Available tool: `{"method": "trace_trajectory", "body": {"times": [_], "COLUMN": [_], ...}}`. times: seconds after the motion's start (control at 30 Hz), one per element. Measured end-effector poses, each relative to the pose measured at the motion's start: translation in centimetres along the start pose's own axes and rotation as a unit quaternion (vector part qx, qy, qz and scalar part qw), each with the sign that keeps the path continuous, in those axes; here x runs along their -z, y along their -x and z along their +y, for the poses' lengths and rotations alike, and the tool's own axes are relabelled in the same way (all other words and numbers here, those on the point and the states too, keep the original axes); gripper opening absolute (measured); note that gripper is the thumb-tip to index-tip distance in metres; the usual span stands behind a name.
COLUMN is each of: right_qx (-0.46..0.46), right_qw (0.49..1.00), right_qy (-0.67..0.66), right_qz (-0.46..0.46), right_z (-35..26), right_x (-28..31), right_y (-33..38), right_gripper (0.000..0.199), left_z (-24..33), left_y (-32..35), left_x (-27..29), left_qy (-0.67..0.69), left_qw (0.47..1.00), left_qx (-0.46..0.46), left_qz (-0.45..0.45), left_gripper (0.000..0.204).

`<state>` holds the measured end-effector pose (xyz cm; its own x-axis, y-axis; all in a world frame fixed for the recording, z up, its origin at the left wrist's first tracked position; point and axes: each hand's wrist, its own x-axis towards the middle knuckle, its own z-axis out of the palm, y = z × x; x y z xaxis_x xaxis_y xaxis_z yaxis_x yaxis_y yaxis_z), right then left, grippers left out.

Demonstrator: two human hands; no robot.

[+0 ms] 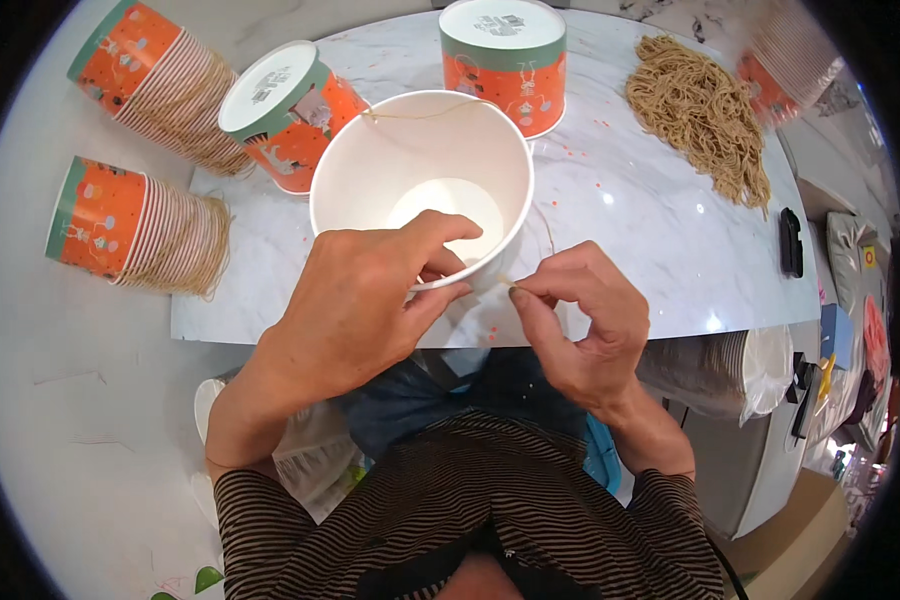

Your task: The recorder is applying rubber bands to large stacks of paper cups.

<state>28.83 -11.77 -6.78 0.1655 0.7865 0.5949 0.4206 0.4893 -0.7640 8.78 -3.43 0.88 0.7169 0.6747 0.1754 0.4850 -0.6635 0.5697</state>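
Observation:
A white paper bucket stands mouth-up at the table's near side, tilted a little toward me. My left hand grips its near rim, thumb outside and fingers inside. A thin tan string runs from the bucket's far left rim across its far edge. Just right of the near rim, my right hand pinches a thin bit of string between thumb and forefinger. The fingertips of the two hands are a short gap apart.
Two orange-and-green buckets sit upside down behind. Nested bucket stacks with strings lie at the left. A heap of tan strings lies at the far right, near a small black object. Bagged buckets stand below the table's right edge.

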Motion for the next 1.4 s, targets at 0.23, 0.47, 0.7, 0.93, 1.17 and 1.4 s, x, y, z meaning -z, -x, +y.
{"method": "trace_trajectory", "body": {"times": [0.23,0.47,0.7,0.93,1.17,1.4], "right_qx": [0.013,0.016,0.004,0.007,-0.008,-0.012], "right_qw": [1.0,1.0,1.0,0.999,1.0,1.0], "right_qy": [-0.018,0.013,0.009,0.018,0.011,0.003], "right_qz": [0.017,0.016,0.022,0.027,0.019,0.018], "right_z": [0.4,0.5,0.4,0.4,0.5,0.4], "right_x": [-0.8,-0.9,-1.3,-1.4,-1.5,-1.7], "right_y": [0.1,-0.1,-0.3,-0.5,-0.5,-0.5], "right_gripper": [0.018,0.019,0.016,0.014,0.014,0.014], "left_z": [0.4,0.6,0.6,1.0,1.2,1.6], "left_y": [-0.6,-0.7,-0.7,-0.8,-0.7,-0.7], "left_x": [-0.4,-0.6,-0.8,-0.8,-0.9,-0.2], "left_qy": [0.009,0.019,0.024,0.019,0.017,0.045], "left_qw": [1.0,1.0,0.999,0.999,0.999,0.998], "left_qx": [0.012,0.019,0.024,0.028,0.035,0.03], "left_qz": [-0.002,0.001,0.007,0.011,0.015,-0.018], "left_gripper": [0.042,0.044,0.043,0.043,0.048,0.049]}}
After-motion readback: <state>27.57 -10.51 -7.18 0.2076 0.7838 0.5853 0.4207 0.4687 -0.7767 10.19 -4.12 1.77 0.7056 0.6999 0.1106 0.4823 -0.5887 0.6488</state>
